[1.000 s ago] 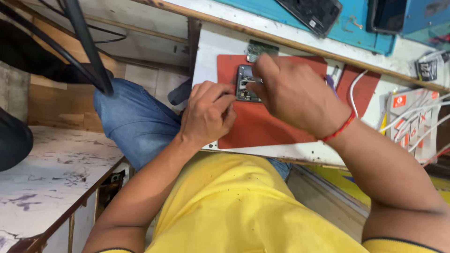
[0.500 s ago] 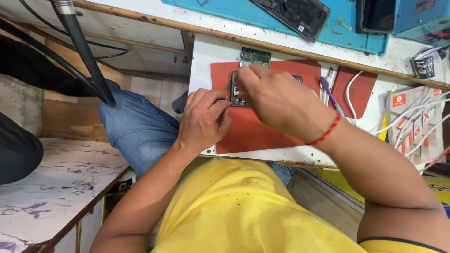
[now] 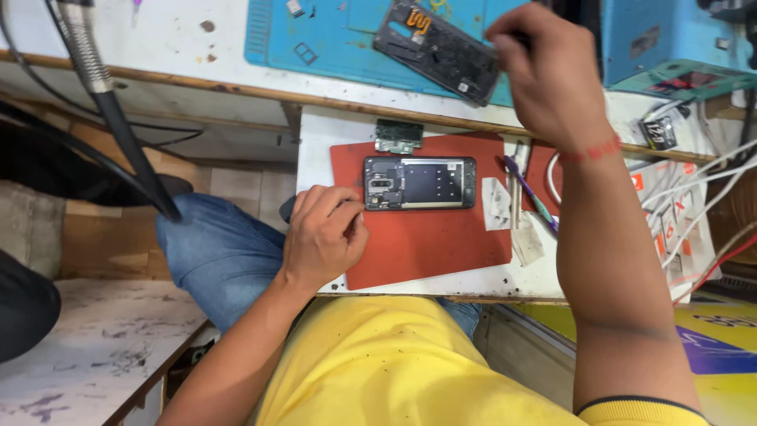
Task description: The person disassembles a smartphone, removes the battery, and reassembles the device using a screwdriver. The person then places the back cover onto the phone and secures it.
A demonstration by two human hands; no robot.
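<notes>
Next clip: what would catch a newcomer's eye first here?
The opened phone lying flat on the red mat at centre, with the left hand resting at its left end. Above it, the right hand is raised over the blue mat, beside a dark phone back cover.

An opened phone with its back removed shows dark matt plastic framing and a smooth metal shield plate with a dull sheen. It lies on a red mat that looks like matt, rubbery silicone. A small green circuit board sits at the mat's top edge. Higher up, a blue mat has the same soft matt finish, and a black plastic back frame rests on it. The white tabletop is painted, worn and smudged, with a bare wood edge. A flexible hose is ribbed shiny metal. Blue denim and yellow knit cloth look soft
</notes>
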